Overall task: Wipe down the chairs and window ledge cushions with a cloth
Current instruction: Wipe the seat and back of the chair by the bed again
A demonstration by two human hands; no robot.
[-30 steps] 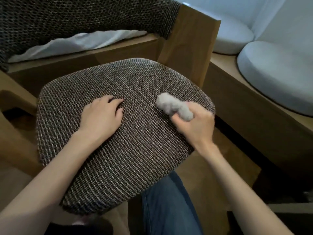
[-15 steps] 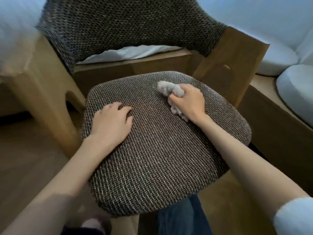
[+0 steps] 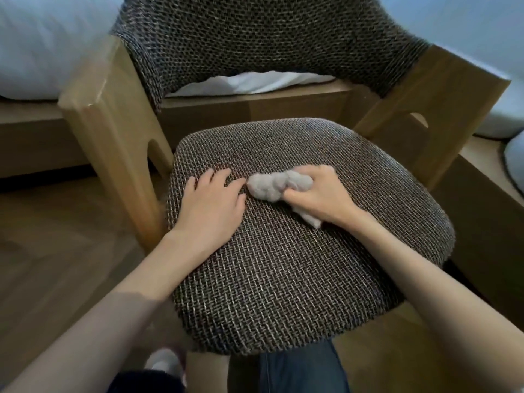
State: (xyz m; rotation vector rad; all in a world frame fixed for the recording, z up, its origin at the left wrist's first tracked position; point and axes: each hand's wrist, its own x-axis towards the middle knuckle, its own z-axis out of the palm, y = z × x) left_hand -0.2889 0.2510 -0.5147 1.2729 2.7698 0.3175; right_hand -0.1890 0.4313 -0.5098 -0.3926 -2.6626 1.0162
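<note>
A chair with a dark woven seat cushion (image 3: 283,279), a matching curved backrest (image 3: 255,38) and light wooden legs fills the view. My right hand (image 3: 320,194) grips a bunched grey cloth (image 3: 272,184) and holds it against the middle of the seat. My left hand (image 3: 212,205) rests flat on the seat's left part, fingers spread, its fingertips nearly touching the cloth. A pale window ledge cushion (image 3: 514,163) shows at the far right edge.
White bedding (image 3: 42,38) lies on a wooden bed frame behind and left of the chair. Wooden floor (image 3: 56,236) lies to the left. A wooden ledge front (image 3: 487,222) stands close on the right. My jeans-clad knee (image 3: 300,370) is below the seat.
My right hand has drawn the cloth from the seat's back right towards the middle, beside my left hand. The view has shifted so the chair sits more central. My left hand stays on the seat.
</note>
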